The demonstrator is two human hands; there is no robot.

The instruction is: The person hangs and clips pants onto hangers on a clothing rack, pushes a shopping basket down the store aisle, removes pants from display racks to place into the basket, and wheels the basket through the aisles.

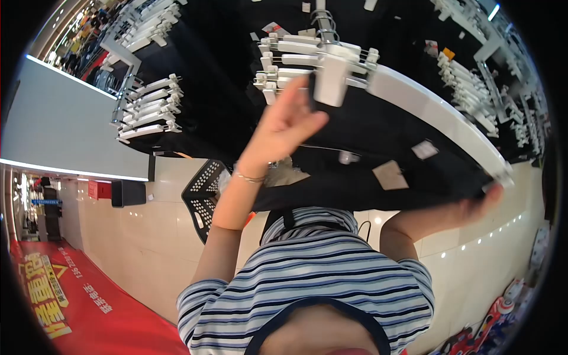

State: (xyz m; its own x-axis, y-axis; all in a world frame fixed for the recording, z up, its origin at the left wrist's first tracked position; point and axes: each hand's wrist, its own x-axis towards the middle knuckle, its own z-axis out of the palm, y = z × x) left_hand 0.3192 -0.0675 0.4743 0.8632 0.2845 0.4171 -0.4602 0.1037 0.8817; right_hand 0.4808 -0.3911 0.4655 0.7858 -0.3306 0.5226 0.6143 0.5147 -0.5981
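Note:
A white hanger (pixel 438 109) with a black garment (pixel 361 127) clipped to it spans the view in front of my chest. My left hand (pixel 290 118) is raised by the white clip (pixel 332 80) near the hanger's middle, its thumb and fingers apart, with a dark edge of cloth beside them. Over at the hanger's far right end, my right hand (pixel 482 204) is blurred against the clip and the garment's corner; its fingers are hard to make out. A beige tag (pixel 390 176) and a white tag (pixel 424 149) lie on the black cloth.
More white hangers (pixel 296 59) with dark clothes hang ahead, others (pixel 151 106) at the left and some (pixel 467 89) at the right. A black perforated basket (pixel 204 192) is below at the left. A grey bin (pixel 128 193) and red banner (pixel 106 296) are farther left.

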